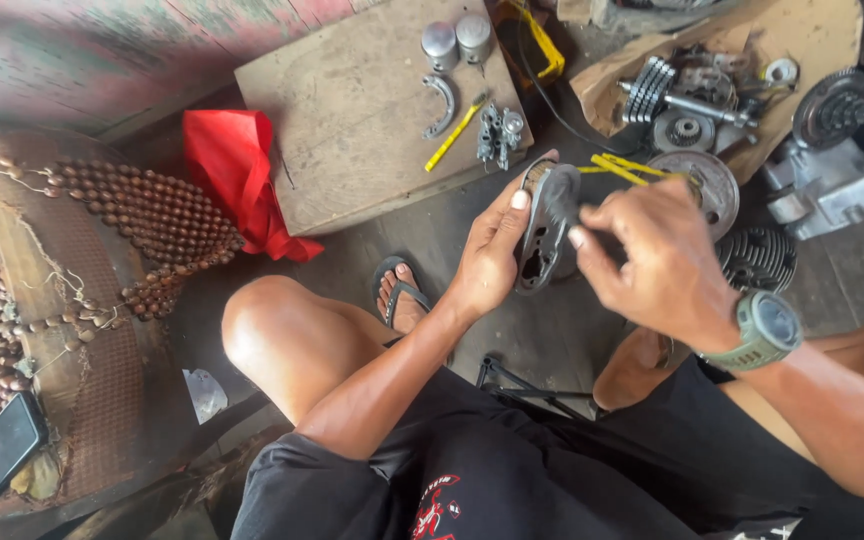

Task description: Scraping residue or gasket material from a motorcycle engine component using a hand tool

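I am watching the left hand [492, 255] gripping a dark metal cover [544, 228] upright, steadying it while the right hand [652, 262], fingers pinched on something hidden, is working its face.

Bare-armed person in black shorts, a wristwatch and flip-flops

The shorts [512, 470] are black with a small red-and-white printed emblem near the waist. The right wrist carries a chunky grey-green watch [764, 330] with a round dark face and a matching moulded strap. A dark flip-flop [399, 292] with a thin thong strap is on one foot. Arms, knees and lower legs are uncovered; no sleeves show.
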